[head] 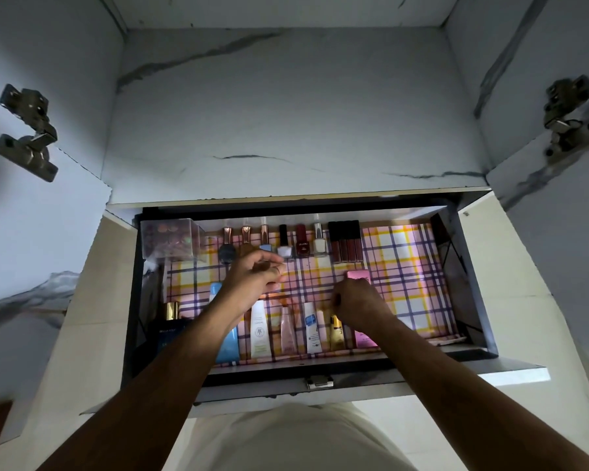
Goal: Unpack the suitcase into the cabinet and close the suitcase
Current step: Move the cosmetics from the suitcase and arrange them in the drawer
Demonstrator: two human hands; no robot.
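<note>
The cabinet [286, 107] stands with both doors swung out, and its drawer [470, 277], lined with plaid paper, is pulled out below me. My right hand [356, 302] grips the near end of a pink box [358, 276] lying mid-drawer. My left hand [254, 275] hovers with curled fingers over the near ends of the nail polish bottles [301, 246] lined up along the back. Whether it holds anything is unclear. No suitcase is in view.
A clear box of round compacts [169, 241] sits in the drawer's back left corner, with dark lip gloss tubes [346, 241] further right. Tubes [261, 329], a perfume bottle [170, 326] and a pink carton [363, 338] line the front. Metal hinges [28, 130] [570, 120] stick out from both doors.
</note>
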